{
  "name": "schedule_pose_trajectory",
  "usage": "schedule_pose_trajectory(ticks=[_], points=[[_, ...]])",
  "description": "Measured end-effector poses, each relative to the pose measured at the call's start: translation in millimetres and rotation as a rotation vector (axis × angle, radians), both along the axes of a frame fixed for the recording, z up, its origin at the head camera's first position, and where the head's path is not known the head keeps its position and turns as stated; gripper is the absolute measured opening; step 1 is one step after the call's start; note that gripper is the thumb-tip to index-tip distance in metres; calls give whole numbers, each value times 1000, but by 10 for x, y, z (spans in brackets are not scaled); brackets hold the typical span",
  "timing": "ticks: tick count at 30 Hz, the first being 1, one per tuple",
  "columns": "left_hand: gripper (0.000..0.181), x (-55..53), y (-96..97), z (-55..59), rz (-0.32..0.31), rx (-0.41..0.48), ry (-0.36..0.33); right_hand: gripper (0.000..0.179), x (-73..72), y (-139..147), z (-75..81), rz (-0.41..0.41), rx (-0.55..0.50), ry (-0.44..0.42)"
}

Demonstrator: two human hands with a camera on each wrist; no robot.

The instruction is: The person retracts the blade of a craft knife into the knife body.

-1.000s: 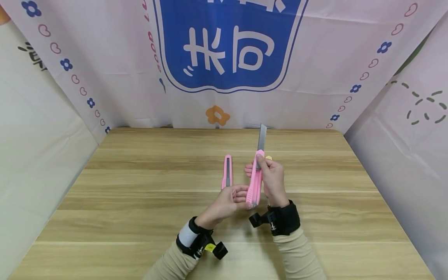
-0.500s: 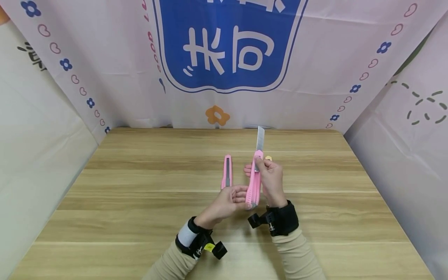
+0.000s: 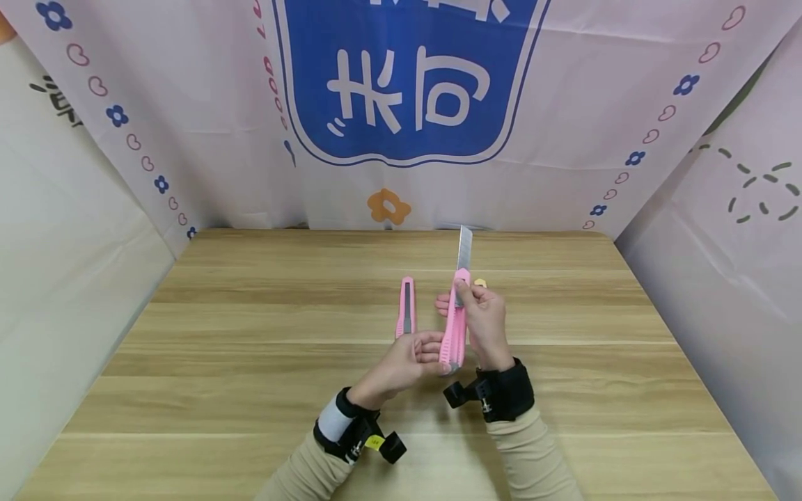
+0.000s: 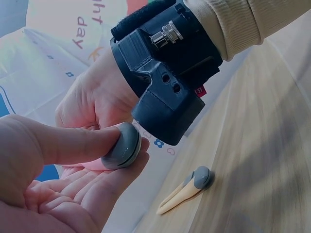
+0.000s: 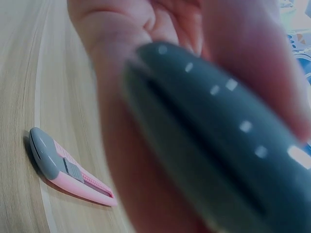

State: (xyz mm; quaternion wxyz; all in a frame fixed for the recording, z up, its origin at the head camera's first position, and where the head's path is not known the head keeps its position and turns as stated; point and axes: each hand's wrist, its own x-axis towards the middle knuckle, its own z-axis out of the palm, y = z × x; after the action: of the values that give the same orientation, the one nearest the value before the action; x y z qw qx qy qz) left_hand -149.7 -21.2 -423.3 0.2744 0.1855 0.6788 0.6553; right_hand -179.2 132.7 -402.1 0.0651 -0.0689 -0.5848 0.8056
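Right of the lying pink cutter [image 3: 407, 306], the left hand [image 3: 406, 360] pinches the grey end [image 4: 127, 146] of the raised cutter [image 3: 456, 327] and the right hand [image 3: 489, 320] grips its front, blade [image 3: 465, 248] extended. A slipping right thumb [image 3: 469, 297] could get cut, though its clearance is hard to judge.

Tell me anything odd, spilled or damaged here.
Only the long bare blade looks odd, jutting from the pink knife the left hand and right hand hold; the other pink knife, on the table, shows none sticking out. No visible spill or damage.
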Motion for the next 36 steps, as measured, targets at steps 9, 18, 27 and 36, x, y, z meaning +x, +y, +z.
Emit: schedule_pose_trajectory(ticks=[9,18,27,36], points=[[55,-8,-7,-12,1,-3,-4,34,-15,0,-13,-1,-3,-13],[55,-8,2,-13,2,-8,11,33,-17,4,-5,1,1,-36],[54,-9,-2,-4,11,-13,8,32,-20,-9,-20,8,9,-42],[53,-9,-8,-5,11,-15,3,32,-12,-9,-10,25,7,-42]])
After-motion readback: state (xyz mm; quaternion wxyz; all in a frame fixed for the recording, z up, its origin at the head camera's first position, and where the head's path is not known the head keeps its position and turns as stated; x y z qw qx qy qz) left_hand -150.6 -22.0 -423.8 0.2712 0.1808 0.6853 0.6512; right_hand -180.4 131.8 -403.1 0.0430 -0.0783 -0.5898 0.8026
